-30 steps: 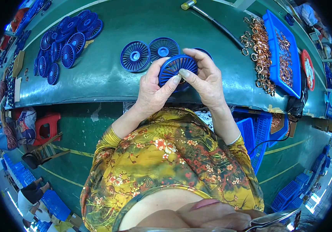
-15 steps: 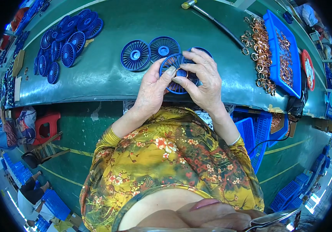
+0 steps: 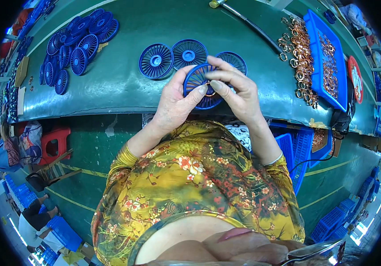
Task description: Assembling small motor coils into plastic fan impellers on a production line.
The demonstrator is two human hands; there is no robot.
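My left hand grips the left rim of a round blue spoked grille, its thumb lying over the hub. A thin copper ring shows at the hub, partly covered by both thumbs. My right hand is bent over the grille, thumb at the copper ring and fingers above; the exact contact is partly hidden. Just beyond my hands, two similar blue grilles, a left one and a middle one, lie on the green table. Another blue grille lies behind my right fingers.
A pile of blue grilles lies at the far left. At right are loose copper rings, a blue tray with more rings, and a red round dish. A hammer lies at the back. Blue crates stand below the table edge.
My right thumb has shifted up and right on the hub, while my left thumb has moved inward over it. The held grille has turned or tilted slightly, and the grille behind shows more.
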